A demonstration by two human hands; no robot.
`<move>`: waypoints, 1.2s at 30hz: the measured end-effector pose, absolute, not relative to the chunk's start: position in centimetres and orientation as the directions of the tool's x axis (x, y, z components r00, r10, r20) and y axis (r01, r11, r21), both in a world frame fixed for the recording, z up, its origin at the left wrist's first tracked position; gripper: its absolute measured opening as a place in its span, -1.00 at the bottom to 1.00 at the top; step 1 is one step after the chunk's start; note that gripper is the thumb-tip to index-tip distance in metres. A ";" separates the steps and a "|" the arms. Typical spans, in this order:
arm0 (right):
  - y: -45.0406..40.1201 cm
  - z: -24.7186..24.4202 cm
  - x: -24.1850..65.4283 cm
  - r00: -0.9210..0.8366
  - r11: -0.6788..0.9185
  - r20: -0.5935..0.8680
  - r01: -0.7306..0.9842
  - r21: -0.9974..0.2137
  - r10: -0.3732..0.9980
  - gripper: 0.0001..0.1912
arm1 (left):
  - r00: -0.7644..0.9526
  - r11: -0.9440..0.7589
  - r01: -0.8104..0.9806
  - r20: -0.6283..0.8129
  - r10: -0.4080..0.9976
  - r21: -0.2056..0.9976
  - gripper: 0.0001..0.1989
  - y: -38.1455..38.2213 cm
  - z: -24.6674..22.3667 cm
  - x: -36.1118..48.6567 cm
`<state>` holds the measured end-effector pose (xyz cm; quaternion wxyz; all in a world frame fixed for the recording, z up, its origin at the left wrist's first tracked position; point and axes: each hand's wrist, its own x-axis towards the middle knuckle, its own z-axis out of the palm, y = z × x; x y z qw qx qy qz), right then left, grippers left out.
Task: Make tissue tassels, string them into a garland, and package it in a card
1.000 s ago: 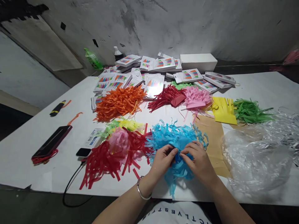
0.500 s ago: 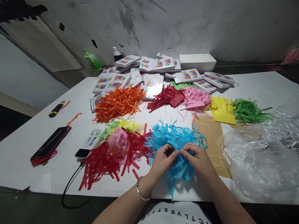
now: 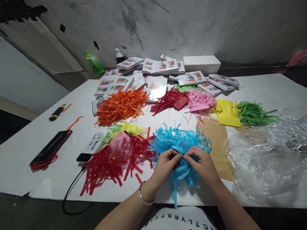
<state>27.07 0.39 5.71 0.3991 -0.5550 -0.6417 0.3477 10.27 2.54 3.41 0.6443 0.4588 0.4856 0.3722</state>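
A heap of blue fringed tissue paper (image 3: 175,139) lies near the table's front edge, with loose strips hanging toward me. My left hand (image 3: 168,161), with a silver bangle at the wrist, pinches blue tissue between thumb and index finger. Close beside it, my right hand (image 3: 198,161) pinches the same blue tissue, the fingertips of both hands a small gap apart. The exact piece between them is partly hidden by the fingers. Red fringed tissue (image 3: 103,169) and a pink bunch (image 3: 120,145) lie just left of the blue heap.
Orange tissue (image 3: 122,107), dark red (image 3: 170,101), pink (image 3: 201,100), yellow (image 3: 227,113) and green (image 3: 256,113) bunches form a row behind. Printed boxes (image 3: 157,88) are piled farther back. Clear plastic (image 3: 263,166) lies right; a black phone (image 3: 51,145) lies left.
My fingertips have moved slightly apart, and the blue strips under them have shifted a little. The whole view has slid slightly.
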 end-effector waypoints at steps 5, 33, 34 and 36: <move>0.2 5.5 27.3 0.110 0.145 0.246 0.557 -0.818 0.963 -0.81 | 0.230 0.264 0.012 -0.260 0.938 0.964 -0.64 2.5 3.2 10.0; 3.2 7.0 36.0 0.507 -0.274 0.422 0.822 -0.499 0.751 -0.64 | 0.319 -0.013 0.208 -0.056 0.946 0.978 -0.87 7.1 8.4 3.9; 3.2 7.1 37.2 0.579 -0.338 0.384 0.775 -0.534 0.720 -0.63 | 0.315 0.120 0.064 -0.135 0.940 0.991 -0.90 7.8 9.2 2.8; 2.8 6.8 39.1 0.655 -0.419 0.330 0.716 -0.559 0.680 -0.62 | 0.275 0.335 -0.200 -0.275 0.921 0.921 -0.87 9.6 10.8 0.6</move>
